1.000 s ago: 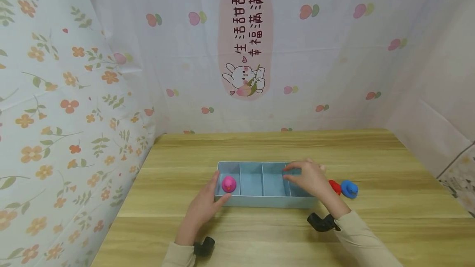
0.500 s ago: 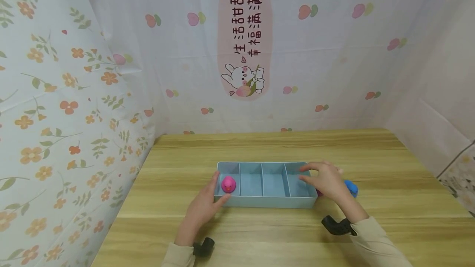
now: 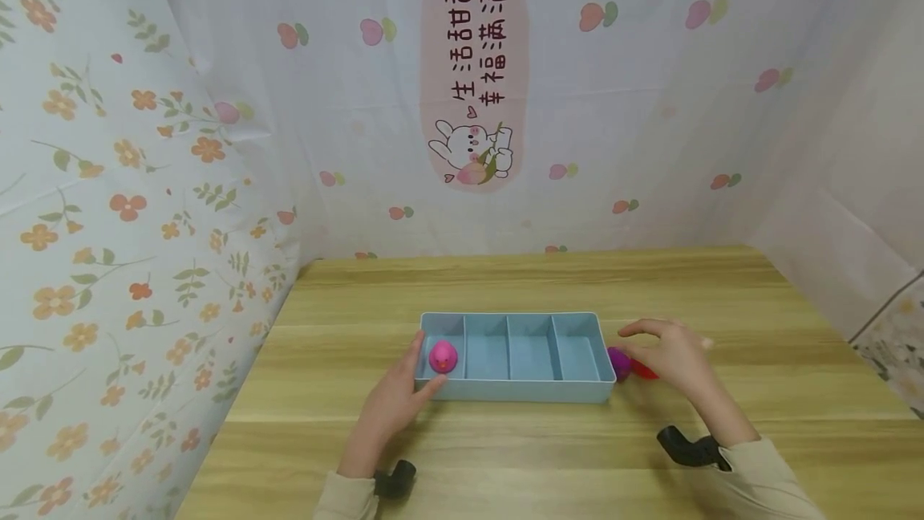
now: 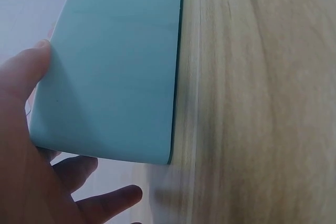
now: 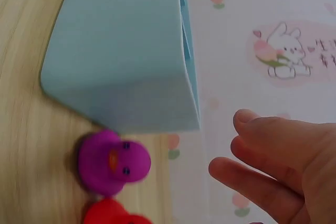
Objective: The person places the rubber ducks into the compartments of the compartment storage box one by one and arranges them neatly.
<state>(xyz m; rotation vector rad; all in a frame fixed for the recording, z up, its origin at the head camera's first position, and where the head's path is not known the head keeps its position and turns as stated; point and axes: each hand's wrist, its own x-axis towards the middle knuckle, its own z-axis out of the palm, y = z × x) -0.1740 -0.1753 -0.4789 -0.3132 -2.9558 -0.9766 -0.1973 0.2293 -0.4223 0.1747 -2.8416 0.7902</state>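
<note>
A pale blue box (image 3: pixel 520 392) with divided compartments stands on the table. My left hand (image 3: pixel 393 408) holds its left end, thumb at the front rim and fingers along the end wall. The left wrist view shows the thumb (image 4: pixel 37 64) right at the rim. A pink rubber duck (image 3: pixel 443 357) sits in the leftmost compartment. My right hand (image 3: pixel 671 351) is beyond the box's right end, fingers parted with nothing between them. Beside that end is a purple rubber duck (image 5: pixel 113 163), with a red duck (image 5: pixel 113 213) next to it. The hand partly covers the red one in the head view.
A wooden table (image 3: pixel 520 456) spreads around the box. Behind it hangs a white printed cloth (image 3: pixel 635 119), and a flowered cloth (image 3: pixel 144 263) borders the left side.
My right hand has moved right, away from over the rightmost compartment. The purple duck has come into view, while the blue duck is now hidden behind the hand. My left hand stays put.
</note>
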